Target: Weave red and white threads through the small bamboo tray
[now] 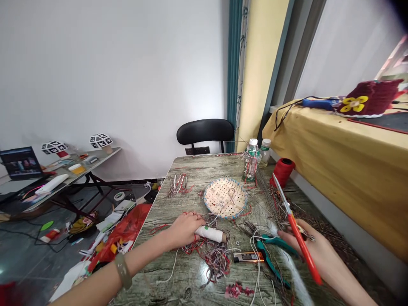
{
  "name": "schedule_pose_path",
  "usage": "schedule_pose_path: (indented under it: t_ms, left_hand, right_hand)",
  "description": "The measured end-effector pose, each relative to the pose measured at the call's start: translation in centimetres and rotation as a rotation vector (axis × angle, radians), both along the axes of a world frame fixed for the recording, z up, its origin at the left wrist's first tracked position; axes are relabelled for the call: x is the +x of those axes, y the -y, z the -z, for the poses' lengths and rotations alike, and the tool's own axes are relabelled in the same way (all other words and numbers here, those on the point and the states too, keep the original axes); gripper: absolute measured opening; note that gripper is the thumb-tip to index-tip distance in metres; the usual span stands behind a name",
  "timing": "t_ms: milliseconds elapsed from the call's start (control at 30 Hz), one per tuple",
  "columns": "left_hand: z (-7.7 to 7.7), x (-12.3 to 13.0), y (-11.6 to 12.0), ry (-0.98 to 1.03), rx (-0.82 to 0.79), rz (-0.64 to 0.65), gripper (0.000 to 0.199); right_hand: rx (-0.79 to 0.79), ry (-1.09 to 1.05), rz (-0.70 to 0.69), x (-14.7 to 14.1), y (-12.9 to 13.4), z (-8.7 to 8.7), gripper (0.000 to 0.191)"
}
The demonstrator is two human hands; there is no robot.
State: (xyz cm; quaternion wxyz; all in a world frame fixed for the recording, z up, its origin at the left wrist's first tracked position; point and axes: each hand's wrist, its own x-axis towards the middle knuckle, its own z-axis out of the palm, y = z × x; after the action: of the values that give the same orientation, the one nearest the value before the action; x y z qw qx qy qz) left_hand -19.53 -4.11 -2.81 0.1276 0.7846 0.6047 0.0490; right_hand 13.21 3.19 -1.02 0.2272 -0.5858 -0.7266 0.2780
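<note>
My left hand (187, 228), with a bracelet at the wrist, is closed around the left end of a spool of white thread (210, 233) lying on the table. Tangled grey and red yarn (215, 259) spreads under and below it. My right hand (314, 244) holds red-handled scissors (298, 233), tilted with the blades pointing up and left; some fingers are hidden behind the handle. Green-handled pliers (267, 257) lie just left of that hand, with loose white cord (255, 242) across them. Beyond both hands sits a shallow round woven basket (225, 197), a small bow-like twist of cord inside.
A small orange-and-black packet (248, 257) lies by the pliers. Thin twigs (331, 225) cover the table's right side near a red thread spool (283, 171). Two plastic bottles, one a labelled bottle (251, 159), stand at the back. Short wrapped pieces (180, 183) lie far left.
</note>
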Motion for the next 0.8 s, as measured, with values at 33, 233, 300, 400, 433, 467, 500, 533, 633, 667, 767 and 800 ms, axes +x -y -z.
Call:
schedule_pose_path:
  t_ms: [33,233,300,400,433,467,500,533,633,667,767,800]
  left_hand:
    - [0.5,-0.2,0.3,0.008,-0.002,-0.008,0.031]
    - [-3.2,-1.1,0.4,0.139,0.058,-0.058,0.032]
    - [-6.1,-1.5,0.6,0.336,0.079,-0.119,0.032]
    - [-10.1,-1.6,0.6,0.797,-0.026,-0.203,0.031]
    - [-11.1,-1.6,0.5,0.912,-0.049,-0.206,0.030]
    - [-12.0,-1.5,0.4,1.007,-0.069,-0.206,0.028]
    - [-12.6,-1.3,0.2,1.086,-0.078,-0.204,0.027]
    - [-13.1,-1.0,0.1,1.155,-0.085,-0.201,0.025]
    - [-14.2,0.1,-0.2,1.379,-0.104,-0.176,0.023]
    - [-14.5,0.4,-0.3,1.464,-0.102,-0.165,0.023]
    - [-15.7,1.3,-0.6,1.695,-0.027,-0.202,0.022]
    - [-16.1,1.4,-0.8,1.742,0.030,-0.241,0.020]
  right_hand:
    - [-0.070,-0.116,-0.040,-1.1,0.1,-0.3,0.034]
    - [-0.236,-0.621,-0.201,-6.6,0.7,-3.1,0.026]
    - [-0.245,-0.723,-0.280,-7.9,0.5,-3.8,0.030]
    - [-0.261,-0.872,-0.404,-9.9,-0.1,-4.9,0.025]
    - [-0.267,-0.918,-0.442,-10.6,-0.2,-5.4,0.018]
    - [-0.269,-0.955,-0.474,-11.4,-0.2,-5.9,0.014]
    - [-0.279,-0.983,-0.506,-12.2,-0.2,-6.4,0.015]
    - [-0.309,-1.007,-0.531,-13.0,0.0,-6.9,0.017]
    - [-0.472,-1.054,-0.589,-15.3,1.0,-7.9,0.020]
    - [-0.530,-1.066,-0.605,-15.9,1.5,-7.9,0.023]
    - [-0.624,-1.065,-0.665,-17.0,3.0,-7.5,0.027]
    - [-0.636,-1.071,-0.683,-17.1,3.4,-7.2,0.026]
